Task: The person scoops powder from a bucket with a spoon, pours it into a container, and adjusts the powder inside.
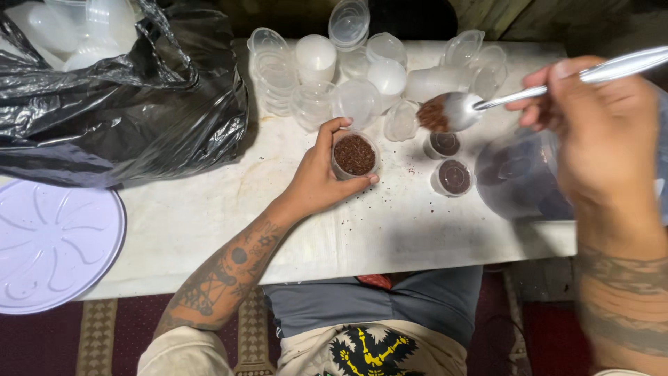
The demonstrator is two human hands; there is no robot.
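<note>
My left hand [320, 177] grips a small clear plastic cup [354, 156] filled with dark brown granules, held just above the white table [209, 216]. My right hand [598, 132] holds a long metal spoon [480, 103] by its handle; the bowl carries a heap of the same brown granules and hovers to the right of the held cup. Two more small filled cups [444, 145] [454, 177] stand on the table under the spoon. A large clear container [518, 174] with dark contents sits at the right, partly hidden by my right hand.
Several empty clear cups and lids [348, 69] crowd the table's far side. A black plastic bag [118, 104] holding more containers lies at the left. A round lilac lid [52, 244] rests at the front left. Spilled granules dot the tabletop.
</note>
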